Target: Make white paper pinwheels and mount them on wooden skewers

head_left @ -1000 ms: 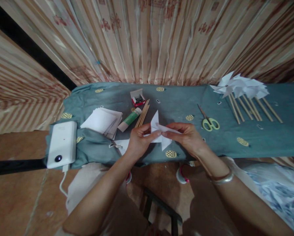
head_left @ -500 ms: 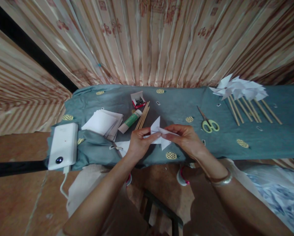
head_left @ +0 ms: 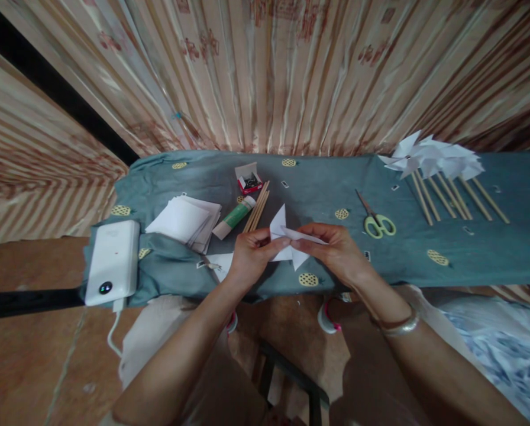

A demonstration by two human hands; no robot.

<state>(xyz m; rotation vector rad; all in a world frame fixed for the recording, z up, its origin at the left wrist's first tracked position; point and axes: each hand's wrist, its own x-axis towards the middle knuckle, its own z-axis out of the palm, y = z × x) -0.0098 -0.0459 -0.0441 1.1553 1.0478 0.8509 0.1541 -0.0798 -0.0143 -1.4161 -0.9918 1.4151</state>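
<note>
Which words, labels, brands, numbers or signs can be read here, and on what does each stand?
None can be read.
White device: faint marks and round display, too small.
Green-banded tube: label blurred.
Red box: any print too small.
Tablecloth: small printed rectangles, illegible.
Folded paper: no writing visible.

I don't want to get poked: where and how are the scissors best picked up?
Probably by the green handles, coming from the person's near side. The scissors lie flat, with the loops toward the person and the blades pointing away. The right hand is nearer, but it is holding folded paper.
</note>
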